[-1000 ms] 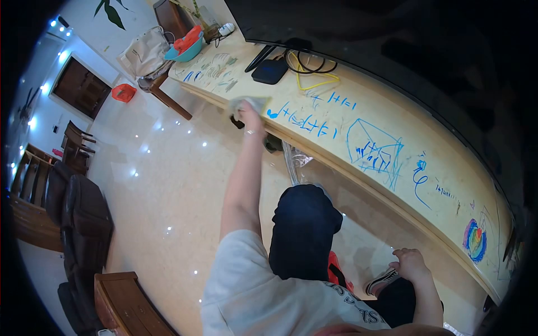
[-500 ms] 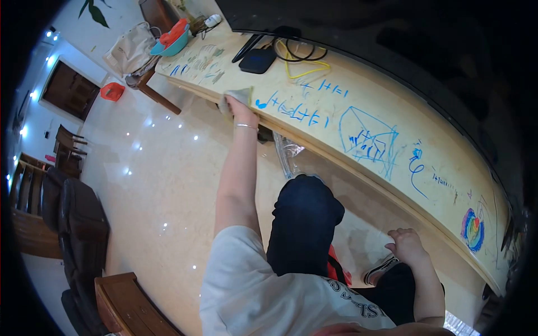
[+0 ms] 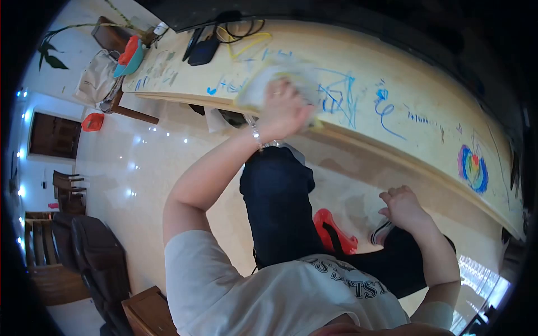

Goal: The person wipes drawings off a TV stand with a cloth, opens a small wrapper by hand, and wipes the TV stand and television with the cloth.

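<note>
My left hand (image 3: 287, 109) presses a pale cloth with yellow edging (image 3: 263, 84) onto the top of a long cream-coloured cabinet (image 3: 314, 45). Both hand and cloth are smeared by motion. Beneath and beside the cloth run blue scribbled sums, partly covered by it; a scribbled blue box (image 3: 339, 99) shows just to its right. My right hand (image 3: 402, 208) hangs over my knee, in front of the cabinet's edge, fingers loosely bent and apart, holding nothing.
A large dark screen (image 3: 358, 28) stands along the cabinet's back. A black box (image 3: 203, 51) with black and yellow cables lies at the far left. Beyond it, a turquoise basin (image 3: 130, 63) holds something red. A red stool (image 3: 336, 232) is under me.
My left hand has slid the cloth rightward along the cabinet, from the front edge onto the blue sums. The cloth is now spread wider. The view has shifted; my right hand stays idle.
</note>
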The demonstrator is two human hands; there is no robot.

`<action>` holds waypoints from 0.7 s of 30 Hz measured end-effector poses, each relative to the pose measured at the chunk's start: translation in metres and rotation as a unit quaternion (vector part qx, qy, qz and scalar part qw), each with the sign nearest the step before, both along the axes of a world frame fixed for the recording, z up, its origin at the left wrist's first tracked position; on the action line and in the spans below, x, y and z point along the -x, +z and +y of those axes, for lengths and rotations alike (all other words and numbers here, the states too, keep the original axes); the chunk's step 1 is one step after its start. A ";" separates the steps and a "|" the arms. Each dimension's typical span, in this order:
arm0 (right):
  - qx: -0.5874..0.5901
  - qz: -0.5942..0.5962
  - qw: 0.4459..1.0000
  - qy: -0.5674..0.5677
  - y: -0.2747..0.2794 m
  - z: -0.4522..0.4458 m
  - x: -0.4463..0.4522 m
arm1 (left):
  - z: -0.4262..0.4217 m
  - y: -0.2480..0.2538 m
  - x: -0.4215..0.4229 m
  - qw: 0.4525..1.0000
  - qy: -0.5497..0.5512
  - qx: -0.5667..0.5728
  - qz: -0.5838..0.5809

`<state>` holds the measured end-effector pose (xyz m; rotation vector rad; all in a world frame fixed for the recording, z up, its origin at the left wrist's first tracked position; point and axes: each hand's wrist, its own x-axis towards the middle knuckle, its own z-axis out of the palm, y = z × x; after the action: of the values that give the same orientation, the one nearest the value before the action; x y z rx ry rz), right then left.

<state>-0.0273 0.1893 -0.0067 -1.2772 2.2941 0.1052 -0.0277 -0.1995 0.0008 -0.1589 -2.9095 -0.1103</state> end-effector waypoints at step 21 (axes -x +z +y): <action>0.118 0.052 0.983 -0.130 0.054 0.068 -0.003 | -0.200 -0.026 0.188 0.963 0.213 0.119 -0.115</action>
<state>-0.0239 0.2571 0.0474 -1.0894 2.6042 -0.2020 -0.2157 -0.3998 -0.0256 0.4709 -3.0983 0.3146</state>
